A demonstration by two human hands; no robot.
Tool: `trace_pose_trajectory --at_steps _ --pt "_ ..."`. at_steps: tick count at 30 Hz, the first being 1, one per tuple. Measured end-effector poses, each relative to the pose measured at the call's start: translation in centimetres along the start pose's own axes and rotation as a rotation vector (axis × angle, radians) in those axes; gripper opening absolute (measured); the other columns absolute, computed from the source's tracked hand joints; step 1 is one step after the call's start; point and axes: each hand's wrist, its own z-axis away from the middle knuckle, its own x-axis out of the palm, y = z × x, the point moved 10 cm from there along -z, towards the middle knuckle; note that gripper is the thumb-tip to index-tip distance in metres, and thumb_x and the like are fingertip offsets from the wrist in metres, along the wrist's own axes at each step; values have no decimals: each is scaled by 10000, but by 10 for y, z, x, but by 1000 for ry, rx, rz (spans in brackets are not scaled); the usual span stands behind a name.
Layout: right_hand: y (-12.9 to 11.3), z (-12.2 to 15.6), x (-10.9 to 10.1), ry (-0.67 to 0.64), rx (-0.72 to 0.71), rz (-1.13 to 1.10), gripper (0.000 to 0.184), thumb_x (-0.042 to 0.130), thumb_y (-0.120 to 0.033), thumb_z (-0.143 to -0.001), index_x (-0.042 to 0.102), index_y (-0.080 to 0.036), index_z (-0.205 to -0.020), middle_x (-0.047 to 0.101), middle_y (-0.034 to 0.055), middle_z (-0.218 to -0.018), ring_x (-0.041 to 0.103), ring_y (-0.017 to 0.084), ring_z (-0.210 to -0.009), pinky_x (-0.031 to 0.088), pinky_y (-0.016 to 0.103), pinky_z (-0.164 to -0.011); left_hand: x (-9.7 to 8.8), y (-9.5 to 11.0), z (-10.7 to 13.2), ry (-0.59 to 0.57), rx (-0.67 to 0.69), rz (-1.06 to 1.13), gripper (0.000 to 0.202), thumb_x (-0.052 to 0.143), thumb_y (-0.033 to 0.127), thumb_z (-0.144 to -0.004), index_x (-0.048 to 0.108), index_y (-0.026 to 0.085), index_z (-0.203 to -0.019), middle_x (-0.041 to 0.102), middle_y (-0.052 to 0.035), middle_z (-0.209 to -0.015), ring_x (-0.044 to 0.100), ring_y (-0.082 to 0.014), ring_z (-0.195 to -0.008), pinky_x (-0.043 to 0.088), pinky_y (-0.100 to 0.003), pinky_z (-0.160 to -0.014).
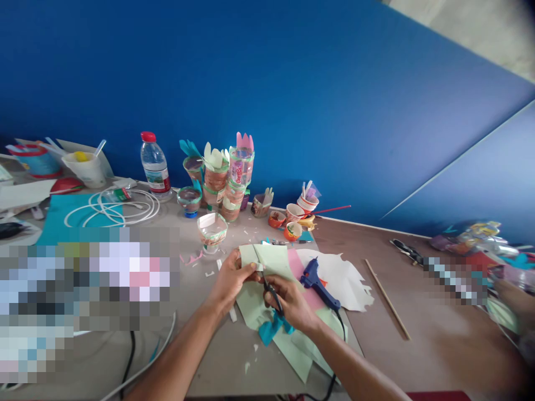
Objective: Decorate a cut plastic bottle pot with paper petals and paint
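My left hand pinches a sheet of pale green paper near its left edge. Black-handled scissors sit in my right hand, their blades reaching up to the paper beside my left fingertips. Below my hands lie more pale green sheets and crumpled teal scraps. To the right of my right hand, a blue glue gun rests on pink and white paper. A cut clear plastic cup with a patterned band stands just beyond my left hand.
Stacked cups with paper petals stand along the blue wall, near a water bottle and small paper cups. A white cable lies coiled at left. A wooden stick and a power strip lie at right, near another person's hand.
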Motion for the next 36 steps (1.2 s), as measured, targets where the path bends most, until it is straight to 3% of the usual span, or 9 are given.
trace_pose_trajectory --at_steps 5,8,12,20,27,36 --pt "3 4 2 -65 78 -100 462 672 -531 -717 642 -159 -990 501 -26 -625 442 94 -558 331 225 -513 -14 7 -4 83 64 -63 375 703 475 -668 625 144 -827 564 32 -632 452 -50 -457 368 -192 -462" --pt "4 6 4 -91 111 -154 523 700 -582 -666 643 -159 -968 496 -30 -625 451 91 -552 320 223 -508 -23 13 -6 137 98 -93 342 713 442 -650 622 139 -780 530 41 -594 398 -40 -458 309 -177 -438" --pt "5 3 3 -76 70 -186 588 689 -649 -645 634 -151 -954 490 -29 -626 460 98 -555 316 235 -521 -26 15 -6 157 108 -65 352 763 371 -583 609 145 -804 562 29 -641 447 -61 -507 316 -179 -434" --pt "0 -1 -1 -53 -2 -187 633 659 -674 -676 624 -143 -1019 512 -13 -639 479 114 -587 344 245 -539 -18 9 -4 106 57 -43 319 753 365 -605 514 165 -675 502 67 -570 435 -47 -443 329 -202 -472" --pt "-3 -3 -6 -7 -62 -220 587 646 -629 -728 616 -135 -1043 544 5 -661 489 119 -590 357 256 -557 -7 7 5 50 -27 -74 289 713 376 -630 531 165 -706 506 64 -511 446 -62 -433 323 -212 -495" --pt "0 -3 -8 40 -107 -275 533 641 -607 -750 602 -143 -1009 543 -1 -639 455 113 -566 323 252 -544 5 0 8 -46 -73 -55 244 684 350 -651 550 173 -751 465 90 -419 343 -49 -345 328 -226 -465"
